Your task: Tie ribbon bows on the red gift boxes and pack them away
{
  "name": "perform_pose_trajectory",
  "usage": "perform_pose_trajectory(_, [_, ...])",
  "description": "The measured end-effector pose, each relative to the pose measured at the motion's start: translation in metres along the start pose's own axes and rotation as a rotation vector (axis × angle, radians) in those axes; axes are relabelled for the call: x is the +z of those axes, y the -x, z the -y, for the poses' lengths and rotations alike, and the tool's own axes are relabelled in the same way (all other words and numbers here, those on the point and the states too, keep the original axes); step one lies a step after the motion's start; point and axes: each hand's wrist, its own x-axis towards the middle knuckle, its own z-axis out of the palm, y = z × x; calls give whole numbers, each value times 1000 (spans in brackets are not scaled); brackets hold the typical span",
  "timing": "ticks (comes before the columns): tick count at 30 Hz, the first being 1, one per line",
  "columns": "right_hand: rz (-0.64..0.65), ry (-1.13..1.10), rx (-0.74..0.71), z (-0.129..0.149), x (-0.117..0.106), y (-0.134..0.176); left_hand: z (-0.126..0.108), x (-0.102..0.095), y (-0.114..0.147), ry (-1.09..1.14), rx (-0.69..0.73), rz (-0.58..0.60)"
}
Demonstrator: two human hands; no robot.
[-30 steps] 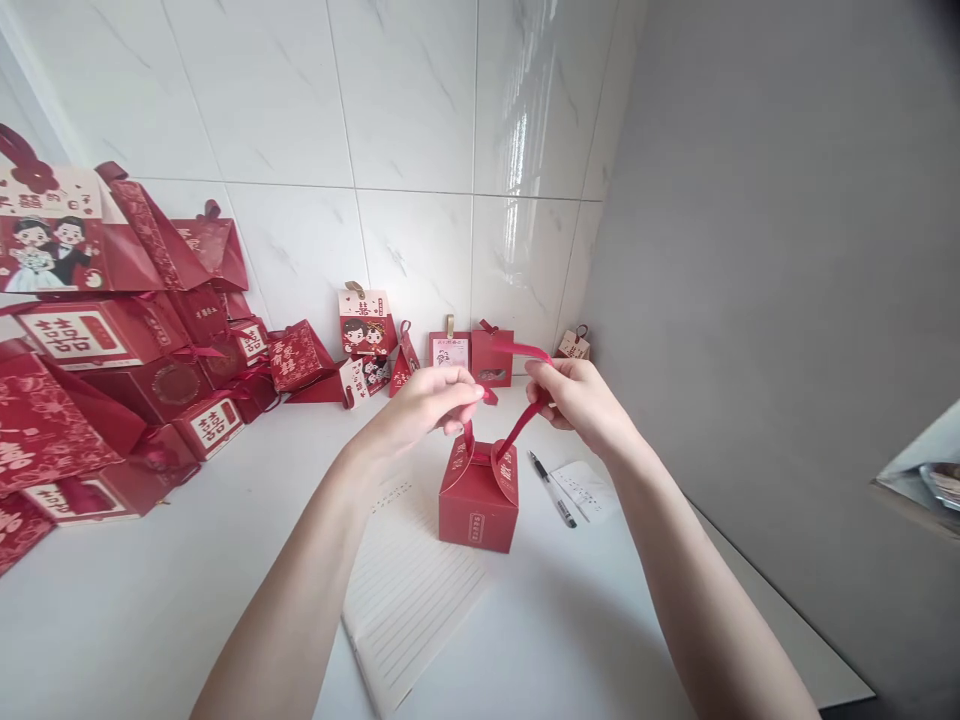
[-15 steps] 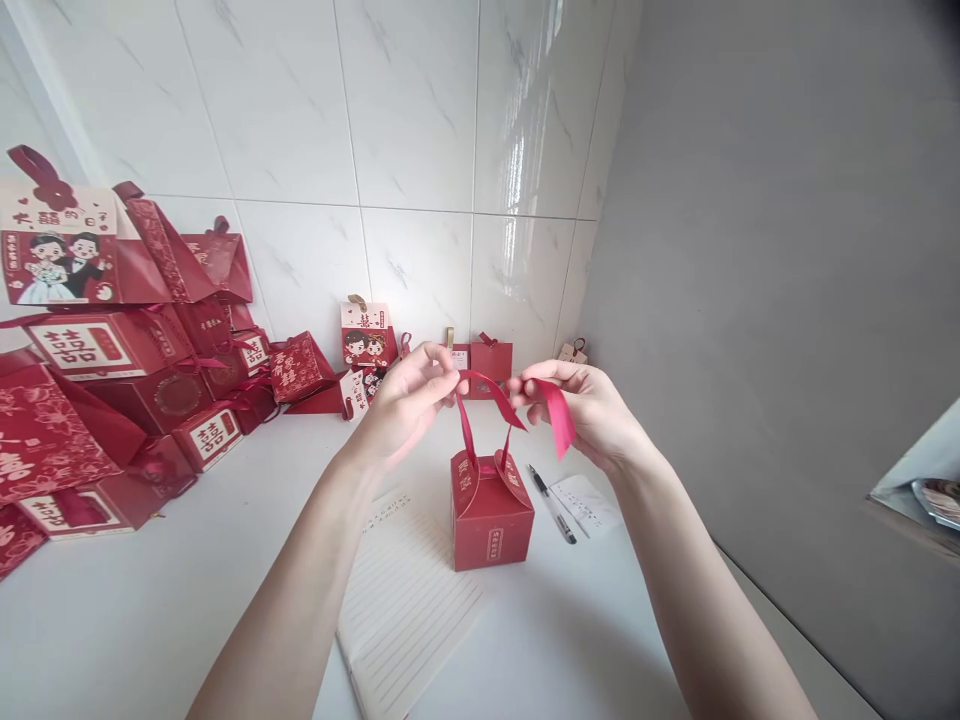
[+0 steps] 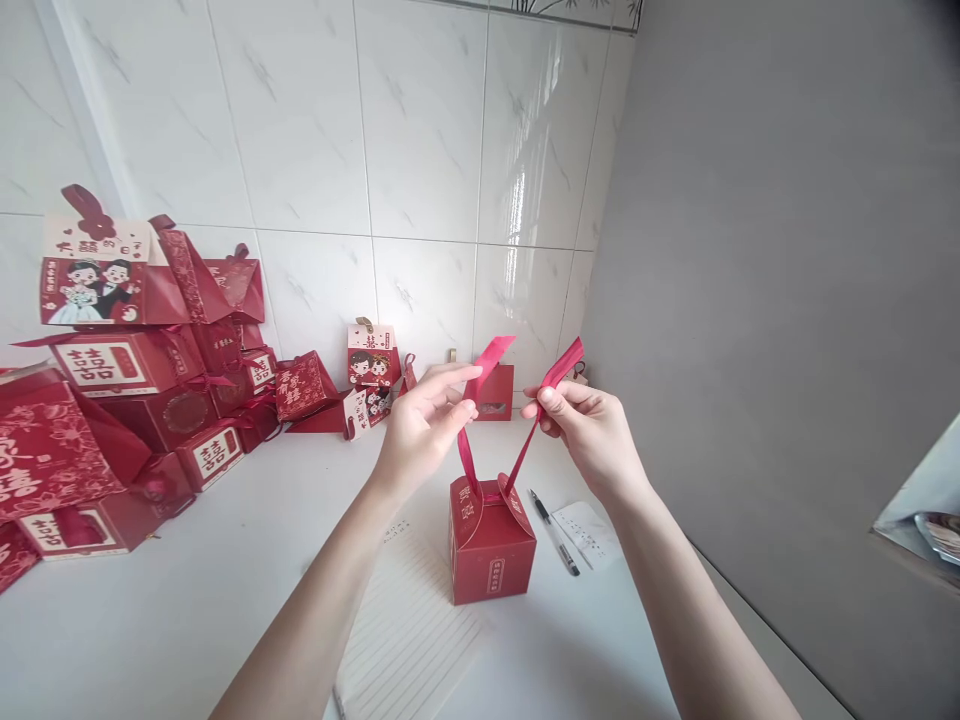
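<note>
A small red gift box (image 3: pixel 493 560) stands upright on the white table, its curved top flaps folded together. A red ribbon (image 3: pixel 523 455) threads through the flaps, and its two ends rise apart in a V. My left hand (image 3: pixel 429 425) is closed on the left end, pinching it between thumb and fingers, with the tip sticking up above. The right end is pinched in my right hand (image 3: pixel 589 420), its tip also pointing up past the thumb. Both hands are above the box, one to each side, not touching it.
Left of my arm, many red boxes (image 3: pixel 124 365) are piled up. A smaller cartoon box (image 3: pixel 371 352) and a red card (image 3: pixel 496 390) stand by the tiled wall. An open lined notebook (image 3: pixel 409 625) lies beside the gift box; a pen (image 3: pixel 553 532) and paper slip (image 3: pixel 587 535) lie right of it.
The ribbon's ends, crossing over between my hands before, are now drawn apart and upright, one in each hand. The view has tilted up slightly. The box stays in place.
</note>
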Motion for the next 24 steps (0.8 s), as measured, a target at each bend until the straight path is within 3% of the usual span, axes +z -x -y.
perform_pose_trajectory(5, [-81,-23,-48,-4,2,0,5,1,-1,78,-37,-76])
perform_pose_trajectory(11, [-108,-279,-30,-6,0,-5,16,-4,-5,76,-129,-217])
perform_pose_trajectory(18, [-84,-320,16,-5,3,-5,5,3,-1,175,-178,-100])
perform_pose_trajectory(24, [48,-236,3,0,14,5,-10,10,8,63,-13,-87])
